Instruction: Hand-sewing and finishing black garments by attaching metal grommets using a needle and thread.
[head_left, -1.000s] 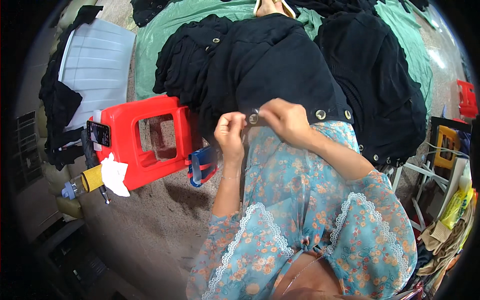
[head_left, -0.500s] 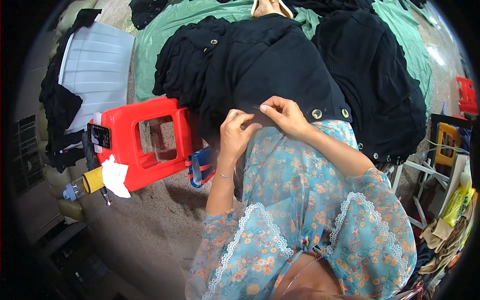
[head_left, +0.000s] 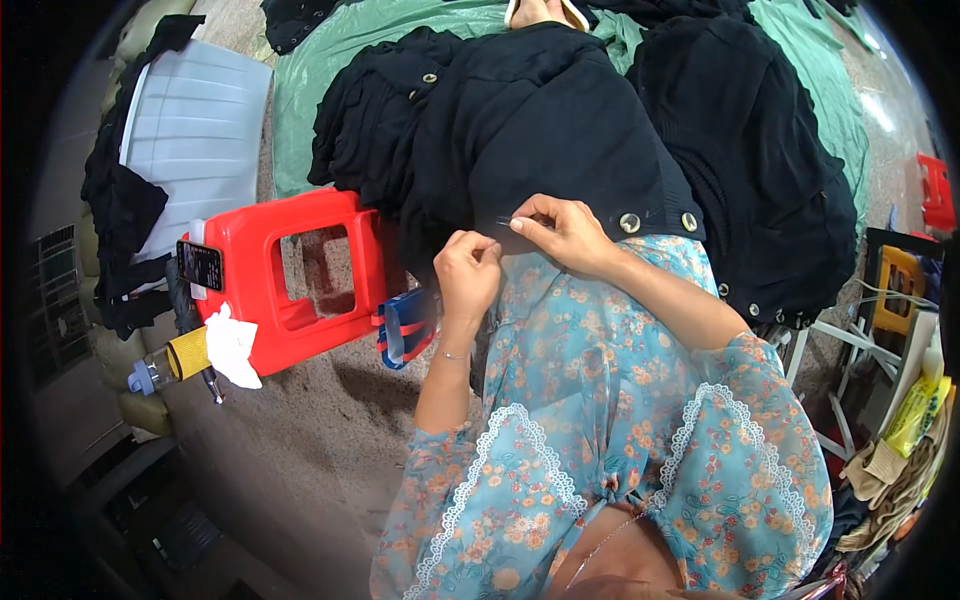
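Observation:
A black knit garment (head_left: 570, 130) with big buttons lies across my lap, over my blue floral dress (head_left: 600, 330). Above its near edge, my right hand (head_left: 570, 232) pinches a thin, pointed metal thing (head_left: 504, 221) between thumb and forefinger; it is too small to tell its kind. My left hand (head_left: 466, 268) is closed in a pinch just left of it, its fingertips apart from the right hand. Whatever the left fingers hold, perhaps a thread, cannot be made out. Two buttons (head_left: 630, 223) sit on the garment right of my right hand.
A red plastic stool (head_left: 255, 235) lies on its side at left, with a phone (head_left: 200, 266), white tissue (head_left: 232, 348) and a bottle (head_left: 150, 374) beside it. Behind it stands a pale bin (head_left: 200, 130). More black garments (head_left: 760, 150) rest on green sheeting (head_left: 300, 110).
My left hand has closed from a looser curl into a tighter pinch and dropped slightly. My right hand, with the thin metal thing, has shifted a little left.

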